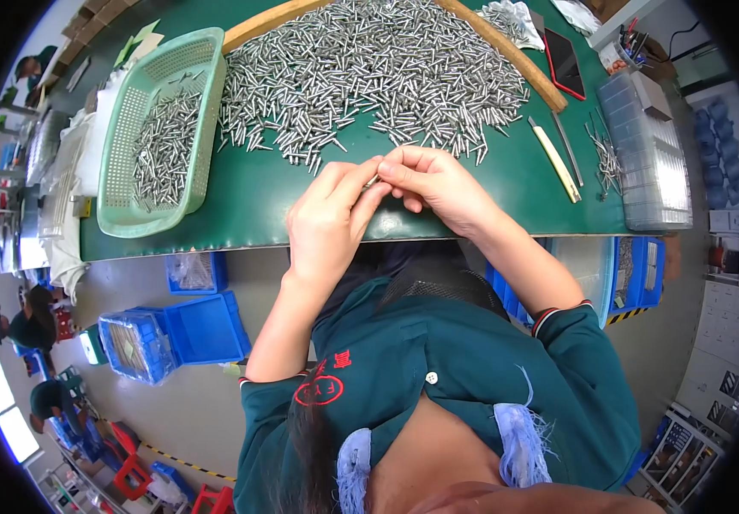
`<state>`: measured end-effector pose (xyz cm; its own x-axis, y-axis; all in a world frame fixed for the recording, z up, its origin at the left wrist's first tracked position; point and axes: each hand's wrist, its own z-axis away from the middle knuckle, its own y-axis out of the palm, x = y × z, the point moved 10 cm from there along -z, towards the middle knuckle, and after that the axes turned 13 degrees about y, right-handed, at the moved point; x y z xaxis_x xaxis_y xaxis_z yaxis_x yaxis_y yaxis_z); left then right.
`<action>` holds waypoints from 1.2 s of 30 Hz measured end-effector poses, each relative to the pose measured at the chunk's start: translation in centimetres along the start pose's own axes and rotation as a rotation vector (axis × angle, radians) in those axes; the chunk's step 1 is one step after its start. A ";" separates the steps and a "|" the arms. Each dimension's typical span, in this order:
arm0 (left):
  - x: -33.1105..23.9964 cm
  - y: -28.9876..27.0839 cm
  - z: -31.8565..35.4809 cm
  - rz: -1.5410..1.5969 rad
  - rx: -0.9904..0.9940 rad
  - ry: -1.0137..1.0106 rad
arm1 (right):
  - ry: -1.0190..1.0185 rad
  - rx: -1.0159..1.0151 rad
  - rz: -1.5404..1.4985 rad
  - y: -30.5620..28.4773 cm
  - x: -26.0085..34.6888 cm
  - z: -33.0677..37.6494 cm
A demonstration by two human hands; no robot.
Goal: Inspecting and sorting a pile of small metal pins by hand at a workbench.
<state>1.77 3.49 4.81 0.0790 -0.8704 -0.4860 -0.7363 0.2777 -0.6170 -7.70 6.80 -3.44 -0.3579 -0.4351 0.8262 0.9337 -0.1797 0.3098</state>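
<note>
My left hand (328, 218) and my right hand (438, 184) meet at the near edge of the green table (249, 206). Between the fingertips of both hands sits one small silver metal pin (372, 181). Just beyond my hands lies a large heap of the same silver pins (369, 68), held in by a curved wooden strip (523, 62). A light green plastic basket (129, 224) at the left of the table holds several more pins.
A cream-handled tool (556, 159), a thin rod and a small bunch of pins (607, 158) lie at the right, beside a clear plastic box (652, 154) and a red phone (565, 62). Blue crates (202, 330) stand on the floor under the table. Other people work at far left.
</note>
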 end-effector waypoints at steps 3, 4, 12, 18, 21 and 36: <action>0.9 0.7 0.1 0.150 0.049 -0.138 | 0.123 0.136 -0.304 1.1 -1.6 -0.2; 0.7 0.8 0.0 0.211 0.026 -0.141 | 0.212 0.204 -0.516 1.7 -2.3 -0.2; 0.9 1.5 0.4 0.246 0.045 -0.160 | 0.328 0.585 -0.977 3.9 -3.7 -0.4; 0.2 1.3 0.0 0.199 0.035 -0.134 | 0.283 0.652 -1.012 3.5 -3.8 -0.5; -0.4 0.9 0.4 0.126 -0.046 -0.021 | 0.198 0.422 -0.855 2.9 -3.1 -0.4; 3.2 3.7 -3.3 -0.315 0.170 0.064 | -0.153 -0.417 0.362 -5.0 3.6 1.9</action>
<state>-2.88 0.37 3.01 0.2380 -0.9463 -0.2190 -0.5601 0.0505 -0.8269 -13.64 7.79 -1.09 0.0185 -0.4068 0.9133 0.9010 -0.3893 -0.1916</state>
